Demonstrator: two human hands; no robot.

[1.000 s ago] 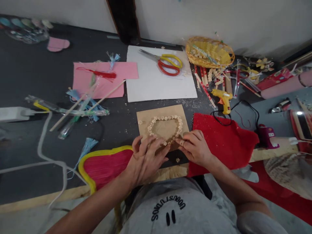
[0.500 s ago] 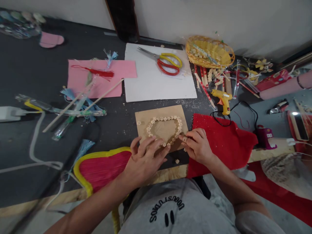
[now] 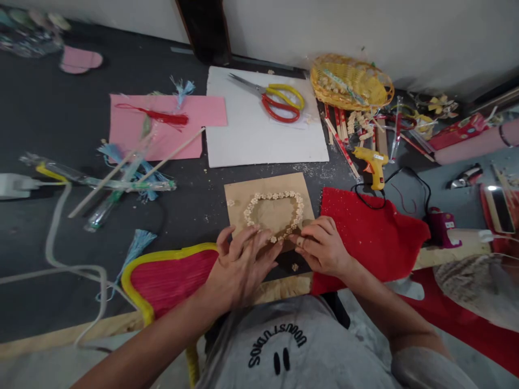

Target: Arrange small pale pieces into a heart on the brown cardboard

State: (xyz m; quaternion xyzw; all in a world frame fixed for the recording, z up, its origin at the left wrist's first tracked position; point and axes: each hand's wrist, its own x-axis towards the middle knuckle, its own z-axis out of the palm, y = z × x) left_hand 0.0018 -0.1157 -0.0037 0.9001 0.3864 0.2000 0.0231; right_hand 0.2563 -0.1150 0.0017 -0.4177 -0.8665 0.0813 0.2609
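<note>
A loop of small pale wooden flowers (image 3: 299, 202), roughly heart-shaped, lies on a square brown card (image 3: 237, 192). My left hand (image 3: 241, 262) rests over the card's lower left, fingers spread, with fingertips and thumb at the loop's lower edge. My right hand (image 3: 324, 246) is at the lower right of the loop, its thumb and fingers drawn together against the flowers. Whatever sits between those fingertips is too small or hidden to make out. One loose wooden flower (image 3: 294, 267) lies below the card on the dark table.
Right of the card are red felt (image 3: 368, 232) and a yellow glue gun (image 3: 375, 165). Behind lie scissors (image 3: 284, 102) on a white board (image 3: 243, 146) and a wicker basket (image 3: 352, 102). Pink felt (image 3: 211, 111), sticks and tassels are left; a yellow-edged pink piece (image 3: 174, 281) lies near my left forearm.
My right hand has shifted slightly left along the loop's lower right side. My left hand stays nearly in place. The view has moved a little.
</note>
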